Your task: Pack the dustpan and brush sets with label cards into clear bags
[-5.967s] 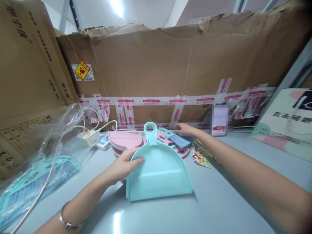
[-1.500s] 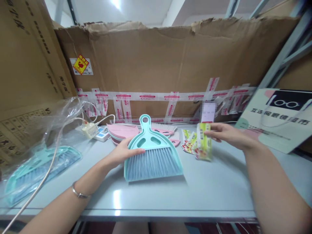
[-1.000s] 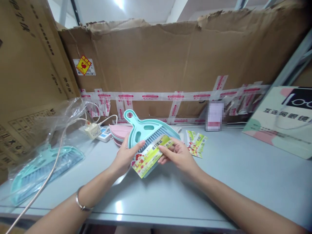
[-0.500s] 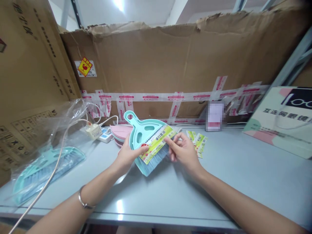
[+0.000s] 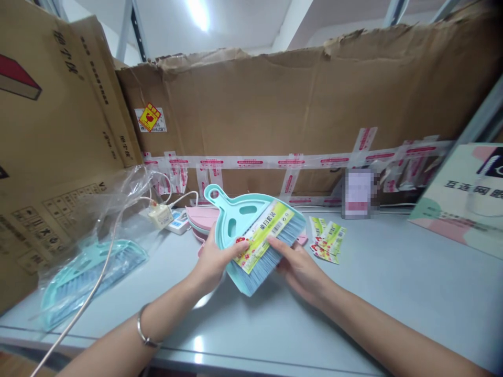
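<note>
Printed card (image 5: 265, 235), long axis rising rightward, lies across brush (image 5: 259, 275) in turquoise dustpan (image 5: 271, 198); left hand (image 5: 212, 262) clamped on dustpan's left, thumb over card's lower end; right hand (image 5: 302, 269) closed on dustpan's lower right, thumb at card's edge.

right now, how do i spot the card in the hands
Find the big cardboard box, then the grey table before it. There, the left hand and right hand hold a turquoise dustpan and brush. The yellow-green card slants across the brush; the other cards lie on the table.
</note>
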Available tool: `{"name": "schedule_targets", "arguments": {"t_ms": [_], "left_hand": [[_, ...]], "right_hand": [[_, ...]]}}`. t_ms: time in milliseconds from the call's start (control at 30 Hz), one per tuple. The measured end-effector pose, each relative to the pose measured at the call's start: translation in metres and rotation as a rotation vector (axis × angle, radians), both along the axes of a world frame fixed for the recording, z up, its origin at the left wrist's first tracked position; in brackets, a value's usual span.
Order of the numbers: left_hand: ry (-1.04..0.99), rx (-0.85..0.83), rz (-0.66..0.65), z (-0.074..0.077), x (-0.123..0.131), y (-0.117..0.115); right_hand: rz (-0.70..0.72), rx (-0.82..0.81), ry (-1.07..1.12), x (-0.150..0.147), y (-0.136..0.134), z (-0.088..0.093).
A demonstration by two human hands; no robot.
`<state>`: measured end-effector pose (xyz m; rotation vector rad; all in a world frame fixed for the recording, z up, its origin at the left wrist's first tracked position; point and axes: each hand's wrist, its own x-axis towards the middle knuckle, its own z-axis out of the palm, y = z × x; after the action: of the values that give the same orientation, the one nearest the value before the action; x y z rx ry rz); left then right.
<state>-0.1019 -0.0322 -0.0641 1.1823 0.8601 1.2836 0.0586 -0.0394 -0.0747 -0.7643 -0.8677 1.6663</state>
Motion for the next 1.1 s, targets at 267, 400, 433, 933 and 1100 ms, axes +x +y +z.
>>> {"name": "schedule_targets", "arguments": {"t_ms": [267,400,433,933,1100], "left_hand": [[0.725,0.360,0.289,0.034,-0.041,0.009],[1.107,0.533,1.178,0.084,-0.129,0.016],[1.258,0.429,1.302,0.092,-0.153,0.015],[1.652,-0.054,1.512,0.079,-0.221,-0.010],[1.773,0.658,1.358,0.084,-0.142,-0.011]], "right_hand": [[-0.117,-0.035,0.041,0.002,-0.004,-0.001],[-0.114,-0.062,0.025,0.007,-0.006,-0.003],[-0.116,-0.068,0.020,0.007,-0.006,-0.003],[-0.152,-0.120,0.027,0.006,-0.006,0.002],[-0.179,-0.122,0.118,0.017,-0.010,0.016]]}}
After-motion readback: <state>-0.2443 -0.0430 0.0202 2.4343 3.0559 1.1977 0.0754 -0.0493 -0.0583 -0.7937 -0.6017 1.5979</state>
